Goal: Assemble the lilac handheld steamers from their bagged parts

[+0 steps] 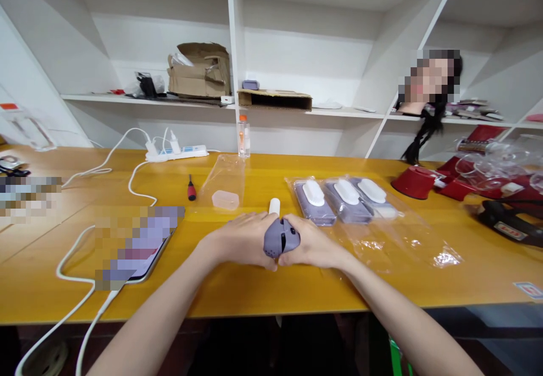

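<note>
A small purple-grey device (275,239) with a dark slot is held just above the wooden table, near its front middle. My left hand (244,239) grips it from the left, and my right hand (311,243) grips it from the right, fingers closed on its sides. Just beyond the device a white rounded piece (274,206) shows between my hands. To the right lie several purple-grey boxes (316,209) in clear plastic, each topped with a white oval part (313,193).
A tablet (148,246) with a white cable lies at left. Behind are a red-black screwdriver (192,188), a clear plastic bag (224,178), a power strip (190,152) and a bottle (244,137). Red holders (413,181) and a black strapped object (509,223) lie right.
</note>
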Demonstrator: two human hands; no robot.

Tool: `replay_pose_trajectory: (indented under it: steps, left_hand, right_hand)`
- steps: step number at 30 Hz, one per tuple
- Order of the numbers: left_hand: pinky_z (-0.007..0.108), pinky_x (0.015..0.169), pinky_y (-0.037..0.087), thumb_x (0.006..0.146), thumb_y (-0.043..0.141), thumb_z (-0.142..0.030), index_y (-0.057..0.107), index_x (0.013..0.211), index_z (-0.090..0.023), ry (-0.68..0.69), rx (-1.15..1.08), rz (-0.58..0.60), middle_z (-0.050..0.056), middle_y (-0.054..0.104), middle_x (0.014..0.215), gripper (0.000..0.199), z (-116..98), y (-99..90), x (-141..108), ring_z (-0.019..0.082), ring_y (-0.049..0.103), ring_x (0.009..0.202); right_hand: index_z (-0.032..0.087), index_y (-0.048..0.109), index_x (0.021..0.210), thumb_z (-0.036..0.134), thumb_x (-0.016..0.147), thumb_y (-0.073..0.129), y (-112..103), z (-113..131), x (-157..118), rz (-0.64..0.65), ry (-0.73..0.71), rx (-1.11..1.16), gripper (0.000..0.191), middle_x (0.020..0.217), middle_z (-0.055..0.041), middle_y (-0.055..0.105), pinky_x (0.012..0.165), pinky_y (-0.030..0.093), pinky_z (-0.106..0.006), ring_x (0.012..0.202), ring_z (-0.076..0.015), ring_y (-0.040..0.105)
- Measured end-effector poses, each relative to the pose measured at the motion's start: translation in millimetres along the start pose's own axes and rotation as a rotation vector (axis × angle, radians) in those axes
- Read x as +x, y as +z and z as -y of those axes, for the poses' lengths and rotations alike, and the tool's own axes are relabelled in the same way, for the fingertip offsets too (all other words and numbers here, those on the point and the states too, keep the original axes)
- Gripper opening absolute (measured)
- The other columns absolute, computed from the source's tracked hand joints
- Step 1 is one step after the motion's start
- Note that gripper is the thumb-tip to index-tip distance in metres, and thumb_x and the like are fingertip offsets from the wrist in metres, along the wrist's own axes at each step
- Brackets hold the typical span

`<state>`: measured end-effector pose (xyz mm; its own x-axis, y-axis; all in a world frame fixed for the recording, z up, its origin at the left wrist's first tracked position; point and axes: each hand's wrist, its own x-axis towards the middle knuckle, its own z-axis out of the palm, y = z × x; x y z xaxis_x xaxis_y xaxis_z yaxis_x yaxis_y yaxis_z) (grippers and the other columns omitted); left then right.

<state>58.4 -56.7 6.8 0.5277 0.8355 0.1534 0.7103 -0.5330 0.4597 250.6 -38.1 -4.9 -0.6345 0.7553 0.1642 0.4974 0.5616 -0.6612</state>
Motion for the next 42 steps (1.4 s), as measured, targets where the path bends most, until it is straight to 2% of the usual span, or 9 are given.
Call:
replay_pose_trajectory:
  steps: [6,12,17,23,28,34,38,40,42]
  left_hand:
    - [0.040,0.082,0.040,0.056,0.071,-0.040,0.047,0.115,-0.023,0.020,0.198,-0.005,0.007,0.057,0.108,0.066,0,6.1,-13,0.028,0.053,0.096]
    - [0.042,0.086,0.039,0.058,0.070,-0.045,0.037,0.131,-0.021,0.026,0.233,-0.002,0.008,0.054,0.112,0.084,4,6.4,-16,0.028,0.050,0.098]
    - [0.046,0.088,0.038,0.063,0.066,-0.049,0.023,0.141,-0.030,0.010,0.266,0.014,0.009,0.051,0.118,0.091,2,8.5,-17,0.030,0.048,0.103]
    - [0.045,0.086,0.039,0.061,0.067,-0.048,0.025,0.140,-0.033,-0.005,0.296,0.002,0.009,0.052,0.115,0.092,4,13.4,-17,0.030,0.051,0.098]
    - [0.046,0.086,0.038,0.064,0.061,-0.057,0.026,0.141,-0.028,0.026,0.331,-0.036,0.011,0.053,0.116,0.090,4,15.9,-17,0.031,0.051,0.098]
    - [0.048,0.092,0.034,0.069,0.054,-0.058,0.012,0.145,-0.023,0.069,0.277,-0.008,0.012,0.050,0.124,0.094,5,10.3,-24,0.031,0.047,0.106]
    - [0.046,0.095,0.032,0.072,0.052,-0.053,0.029,0.138,-0.022,-0.007,0.136,0.110,0.011,0.049,0.126,0.076,2,-4.0,-23,0.030,0.044,0.113]
    - [0.042,0.091,0.037,0.071,0.052,-0.053,0.044,0.125,-0.024,-0.089,0.073,0.196,0.009,0.055,0.118,0.062,-1,-14.0,-16,0.028,0.048,0.109]
    - [0.037,0.084,0.041,0.067,0.053,-0.059,0.048,0.120,-0.024,-0.187,0.027,0.289,0.008,0.058,0.115,0.064,-4,-22.9,-6,0.026,0.054,0.102]
  right_hand:
    - [0.020,0.050,0.109,0.035,0.047,0.078,18,-8,-4,-0.161,-0.039,-0.094,0.070,0.098,-0.0028,0.057,0.075,0.042,-0.034,0.085,-0.0195,0.054]
    - [0.022,0.046,0.114,0.036,0.050,0.076,29,-18,-5,-0.246,-0.091,-0.093,0.072,0.103,-0.0034,0.057,0.083,0.042,-0.037,0.092,-0.0214,0.055]
    - [0.021,0.047,0.110,0.036,0.048,0.076,31,-21,-6,-0.274,-0.095,-0.065,0.070,0.103,-0.0046,0.058,0.084,0.043,-0.039,0.093,-0.0232,0.056]
    - [0.020,0.047,0.111,0.037,0.047,0.076,31,-23,-6,-0.287,-0.086,-0.027,0.073,0.104,-0.0064,0.059,0.085,0.044,-0.041,0.093,-0.0242,0.058]
    - [0.021,0.047,0.113,0.043,0.048,0.075,33,-26,-6,-0.289,-0.113,-0.073,0.075,0.104,-0.0068,0.059,0.084,0.045,-0.042,0.093,-0.0252,0.058]
    - [0.021,0.044,0.116,0.047,0.050,0.075,36,-28,-6,-0.299,-0.190,-0.106,0.077,0.105,-0.0067,0.058,0.085,0.045,-0.040,0.095,-0.0246,0.058]
    - [0.022,0.041,0.121,0.050,0.053,0.072,39,-28,-8,-0.282,-0.192,-0.171,0.080,0.110,-0.0083,0.056,0.088,0.044,-0.042,0.101,-0.0261,0.056]
    - [0.021,0.039,0.124,0.053,0.052,0.072,41,-27,-10,-0.252,-0.175,-0.211,0.086,0.113,-0.0104,0.054,0.088,0.044,-0.043,0.103,-0.0278,0.055]
    - [0.019,0.035,0.128,0.056,0.052,0.072,43,-27,-11,-0.235,-0.160,-0.248,0.092,0.116,-0.0130,0.052,0.087,0.045,-0.044,0.103,-0.0294,0.054]
